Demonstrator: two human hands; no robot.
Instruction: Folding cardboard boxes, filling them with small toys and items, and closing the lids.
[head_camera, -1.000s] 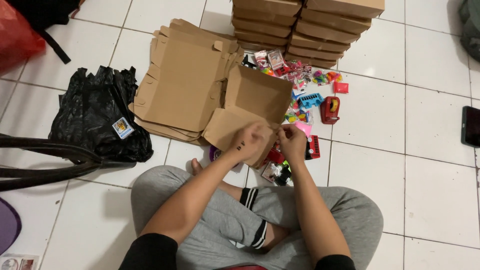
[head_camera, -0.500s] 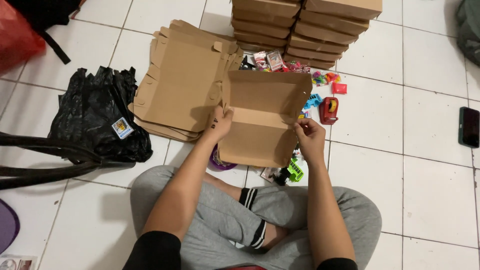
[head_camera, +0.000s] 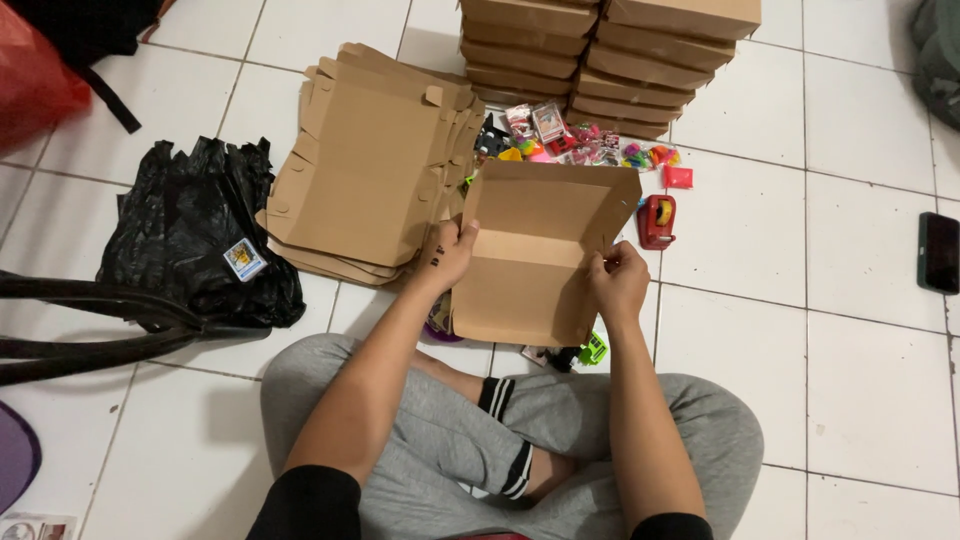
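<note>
Two hands on one unfolded cardboard box blank, held open above the lap, over the white tiled floor. Left hand pinching left edge at the crease; right hand clasping right edge at the same fold. Flat blanks pile just left of it. Stacked folded boxes beyond. Small colourful items behind, red tape dispenser just right, black plastic bag far left.

Brown cardboard box blank, unfolded and creased across its middle, above the lap.
</note>
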